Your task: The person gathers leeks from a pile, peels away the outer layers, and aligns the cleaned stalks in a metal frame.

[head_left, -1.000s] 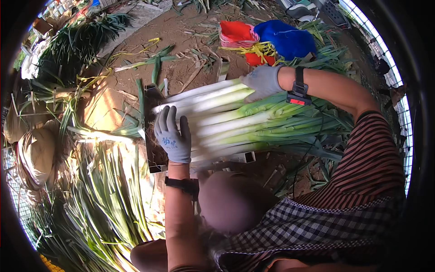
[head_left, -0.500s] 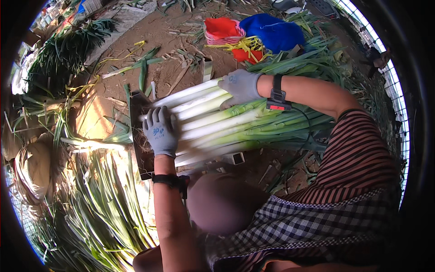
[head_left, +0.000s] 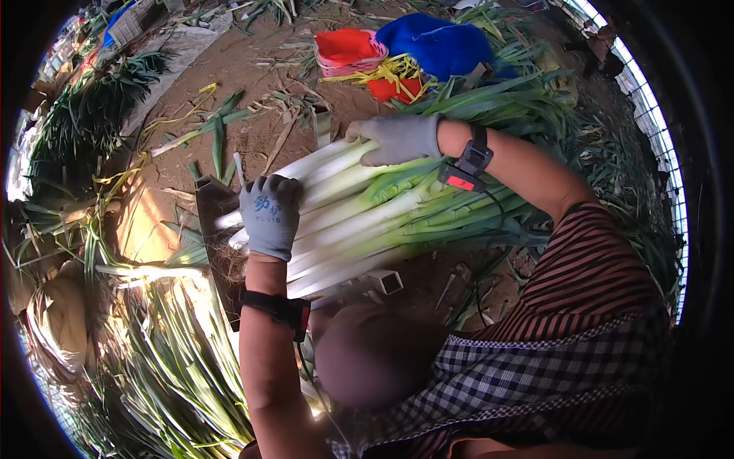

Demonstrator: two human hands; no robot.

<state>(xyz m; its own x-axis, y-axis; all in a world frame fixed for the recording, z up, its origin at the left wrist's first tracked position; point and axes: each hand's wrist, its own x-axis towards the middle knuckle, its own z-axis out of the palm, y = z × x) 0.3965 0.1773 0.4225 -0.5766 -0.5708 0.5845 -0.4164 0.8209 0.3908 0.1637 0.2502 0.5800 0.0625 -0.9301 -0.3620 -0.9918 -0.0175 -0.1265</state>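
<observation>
Long leeks (head_left: 336, 222) lie side by side in front of me, white shanks to the left and green leaves to the right. My left hand (head_left: 271, 216), in a grey glove, presses down on the white shanks close to the root ends, with its fingers curled over a leek. Farther up the row, my right hand (head_left: 399, 141), also gloved, wraps round the farthest leeks where white turns green. Its fingertips are partly hidden. The roots reach a dark metal end plate (head_left: 218, 249) on the left.
Square metal tubing (head_left: 390, 282) sticks out under the leeks on the near side. Beyond them stand a pink basket with red cloth (head_left: 350, 50), a blue bundle (head_left: 436, 46) and yellow ties (head_left: 394, 73). More leeks (head_left: 164, 352) lie at the lower left.
The view has swung a little, shifting the scene left. My left hand has slid right along the shanks, and its spread fingers have curled in. My right hand stays on the far leeks.
</observation>
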